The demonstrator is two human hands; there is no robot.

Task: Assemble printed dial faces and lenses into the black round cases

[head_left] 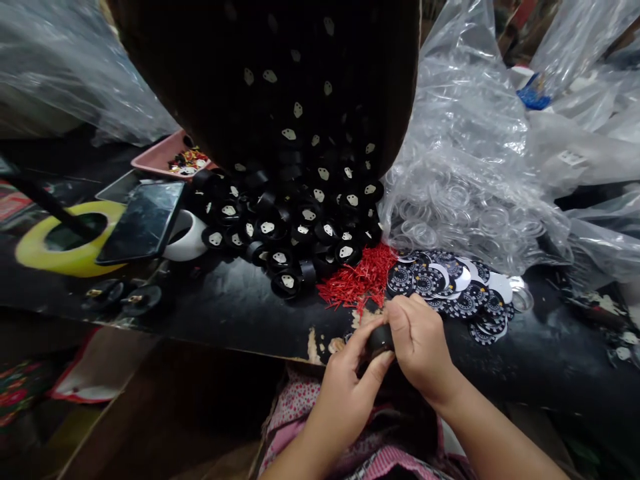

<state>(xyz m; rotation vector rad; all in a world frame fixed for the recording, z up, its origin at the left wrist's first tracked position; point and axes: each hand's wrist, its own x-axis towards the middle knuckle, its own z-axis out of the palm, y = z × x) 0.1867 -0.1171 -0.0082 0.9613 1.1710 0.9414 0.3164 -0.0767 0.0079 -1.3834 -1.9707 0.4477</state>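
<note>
Near the table's front edge, my left hand [353,373] is closed around a small round black case [381,339]. Beside it, my right hand [419,343] has its fingers curled at the case's upper right; what they pinch, if anything, is hidden. Just beyond my hands lies a pile of thin red pieces [363,275]. Printed black-and-white dials [465,293] are spread to the right of it. A heap of black round cases [300,230] with pale inner parts spills from a large dark container [270,40].
Clear rings in a plastic bag [460,200] lie at the right. On the left are a yellow tape roll [30,243], a phone [143,220] leaning on a white roll [189,243], two black discs [141,300] and a pink tray [155,157] of small parts.
</note>
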